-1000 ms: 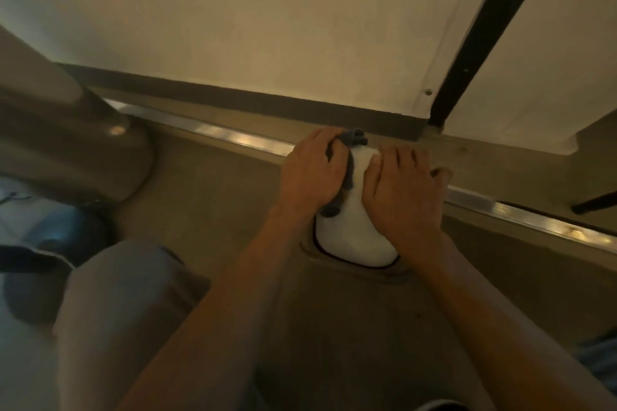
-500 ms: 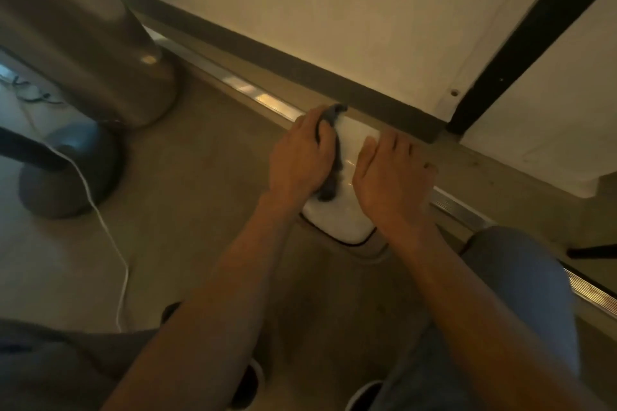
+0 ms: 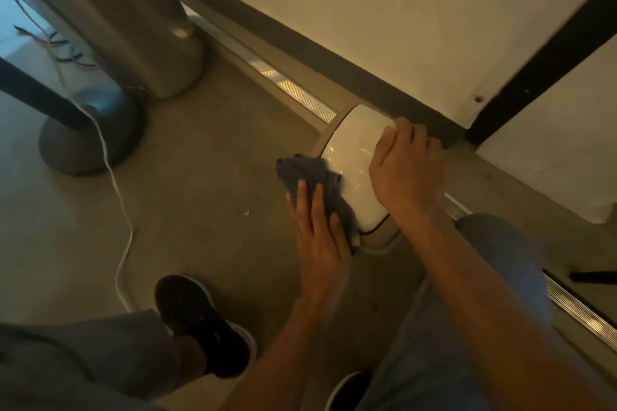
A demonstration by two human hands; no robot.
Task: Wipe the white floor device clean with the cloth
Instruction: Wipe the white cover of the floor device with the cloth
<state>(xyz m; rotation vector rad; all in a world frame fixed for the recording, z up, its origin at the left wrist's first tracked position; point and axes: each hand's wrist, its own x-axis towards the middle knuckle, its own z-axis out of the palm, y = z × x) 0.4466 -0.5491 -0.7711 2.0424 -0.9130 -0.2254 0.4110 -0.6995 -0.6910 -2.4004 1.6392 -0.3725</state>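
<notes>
The white floor device (image 3: 354, 150) is a smooth rounded dome with a dark seam along its near edge, sitting on the floor against the wall's dark skirting. My left hand (image 3: 320, 240) presses a dark grey cloth (image 3: 310, 177) against the device's left side, fingers flat on the cloth. My right hand (image 3: 409, 170) rests on the device's right side, fingers curled over its top far edge. The right part of the device is hidden under that hand.
A metal threshold strip (image 3: 293, 90) runs along the wall. A wide metal column (image 3: 143, 27) and a round dark stand base (image 3: 86, 140) sit at the left, with a white cable (image 3: 120, 210) trailing over the floor. My shoe (image 3: 200, 324) and knee (image 3: 494, 264) are close by.
My left hand with the cloth has slid from the device's top down to its left side. The camera view shifted, showing more floor at the left. My right hand stays on the device.
</notes>
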